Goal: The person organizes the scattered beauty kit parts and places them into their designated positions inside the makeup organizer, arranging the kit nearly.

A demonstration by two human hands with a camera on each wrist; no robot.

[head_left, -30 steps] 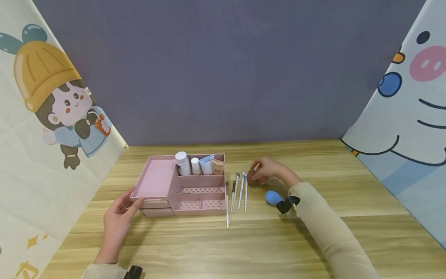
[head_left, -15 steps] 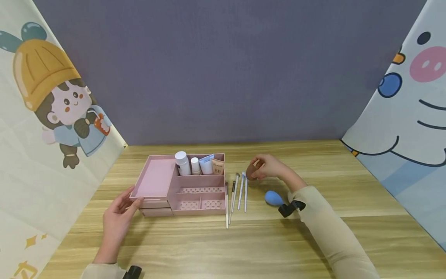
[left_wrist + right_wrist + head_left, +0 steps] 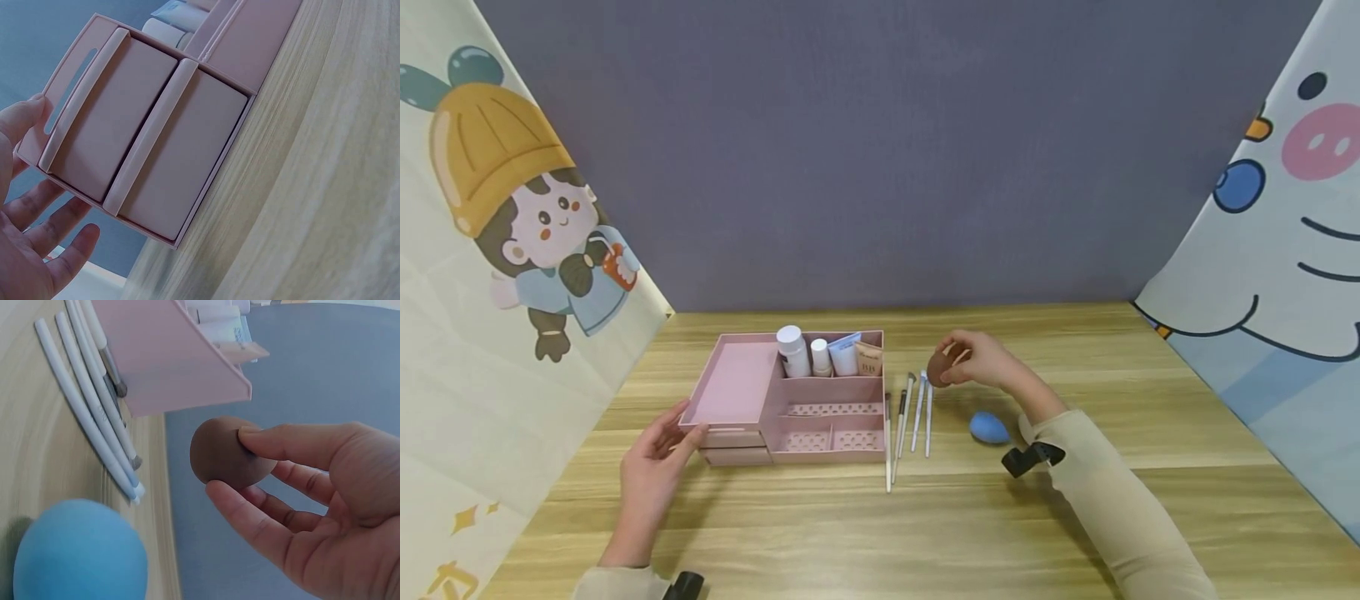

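Fingertips of the right hand [image 3: 981, 360] pinch a brown makeup sponge [image 3: 938, 367], held clear of the wooden table [image 3: 1075, 517] just right of the row of brushes [image 3: 910, 421] — bare wood lies beyond it toward the back wall. A blue sponge [image 3: 988, 427] lies on the table near that wrist, close by the brushes' right side. The left hand [image 3: 651, 475] rests loose and unclenched, thumb touching the front-left corner of the pink organiser [image 3: 737, 392], gripping nothing. In the left wrist view the organiser's two drawer fronts [image 3: 150, 144] fill the frame, their lower edges near the table's surface. Bottles and tubes [image 3: 827, 354] stand in the back compartment — their labels are too small to read.
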